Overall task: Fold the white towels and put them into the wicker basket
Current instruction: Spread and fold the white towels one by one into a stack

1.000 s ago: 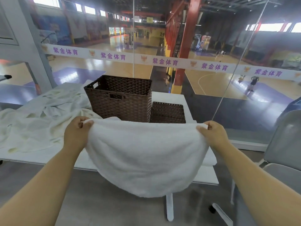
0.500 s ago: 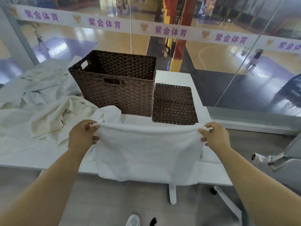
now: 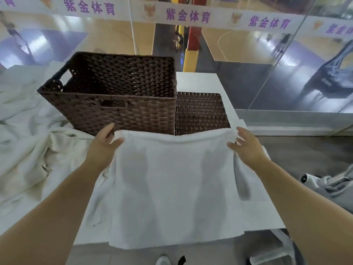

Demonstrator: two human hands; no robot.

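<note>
A white towel (image 3: 172, 184) lies spread flat on the white table (image 3: 198, 81), its near edge hanging over the table's front. My left hand (image 3: 102, 148) is at the towel's far left corner, fingers straight, thumb lying against the edge. My right hand (image 3: 246, 145) touches the far right corner with fingers spread. Just beyond the towel stands the dark brown wicker basket (image 3: 118, 113); the part of its inside that I can see holds nothing.
The flat wicker lid (image 3: 200, 111) lies right of the basket. A heap of crumpled white towels (image 3: 24, 134) covers the table's left side. A glass wall stands behind the table. A grey chair (image 3: 332, 184) is at the right.
The towel, held up by its top corners before, now lies on the table. Both hands have loosened from a pinch to straight fingers. My view has tilted down and closer.
</note>
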